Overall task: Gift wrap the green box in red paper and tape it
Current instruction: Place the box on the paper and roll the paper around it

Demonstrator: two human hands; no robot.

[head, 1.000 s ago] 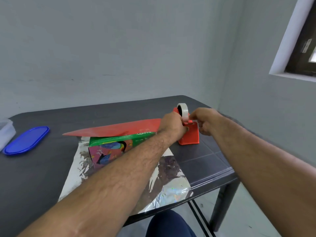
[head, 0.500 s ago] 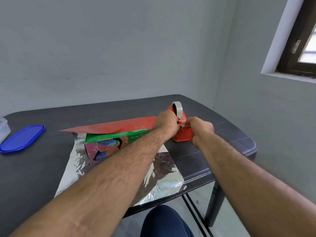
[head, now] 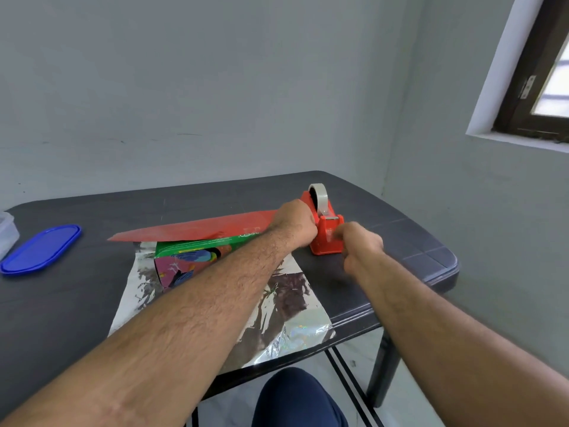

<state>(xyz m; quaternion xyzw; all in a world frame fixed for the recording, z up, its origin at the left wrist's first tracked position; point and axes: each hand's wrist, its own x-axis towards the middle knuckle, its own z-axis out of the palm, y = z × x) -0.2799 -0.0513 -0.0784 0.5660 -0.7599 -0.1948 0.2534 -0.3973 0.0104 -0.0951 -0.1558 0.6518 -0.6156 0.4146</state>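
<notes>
The green box (head: 197,246) with a colourful front lies on the wrapping sheet, whose silver underside (head: 286,312) faces up. The sheet's red side (head: 197,229) folds over the box top. A red tape dispenser (head: 326,232) with a clear tape roll (head: 319,195) stands right of the box. My left hand (head: 294,221) grips the dispenser's left side, its fingers curled against it. My right hand (head: 361,245) is in front of the dispenser with fingers curled and appears to pinch a strip of clear tape. The hand is blurred and the strip is barely visible.
The dark table (head: 92,303) ends close on the right and front. A blue oval lid (head: 41,248) lies at far left beside a clear container (head: 7,231). A grey wall stands behind, with a window at upper right. My knee (head: 295,399) shows below the table's front edge.
My right hand has moved from the dispenser's cutter toward me and down, drawing away from the dispenser. My left hand stays on the dispenser.
</notes>
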